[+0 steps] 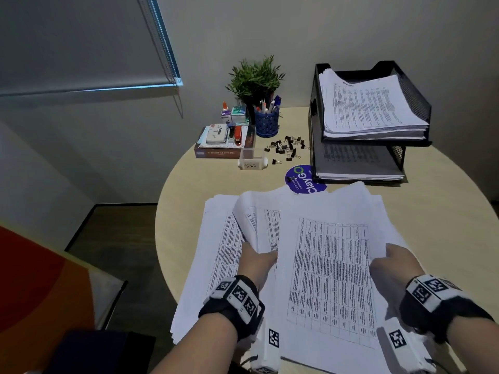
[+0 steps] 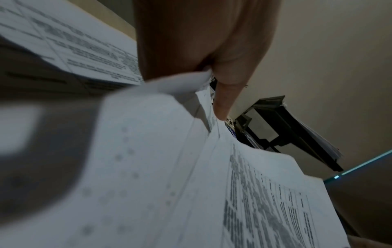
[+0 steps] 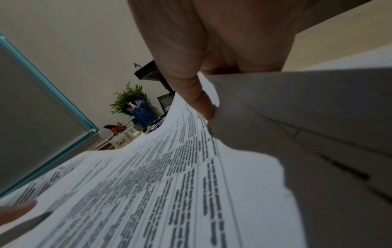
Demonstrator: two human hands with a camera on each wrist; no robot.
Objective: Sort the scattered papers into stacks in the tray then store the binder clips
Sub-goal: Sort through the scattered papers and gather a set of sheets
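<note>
Papers: we have a loose spread of white printed sheets with tables lying on the round pale wooden surface, fanned and overlapping just in front of us.
Left hand: our left hand pinches a raised fold of sheets at the left of the spread; in the left wrist view the thumb presses down on the paper edge, with the other fingers underneath and hidden.
Right hand: our right hand grips the right edge of the top sheets, thumb on top and the paper curling up over the hidden fingers.
Tray: the black wire-mesh two-tier tray stands at the far right, each tier already holding a stack.
Clips: the small black binder clips lie scattered between the tray and a blue mesh pen cup, near a clear container labelled "Small".
Handling: we judge the sheets light, floppy and slippery against each other; they will sag and slide apart if lifted by one corner.
Hold: we would take opposite long edges, squeeze firmly, and square the bundle before lifting it.
</note>
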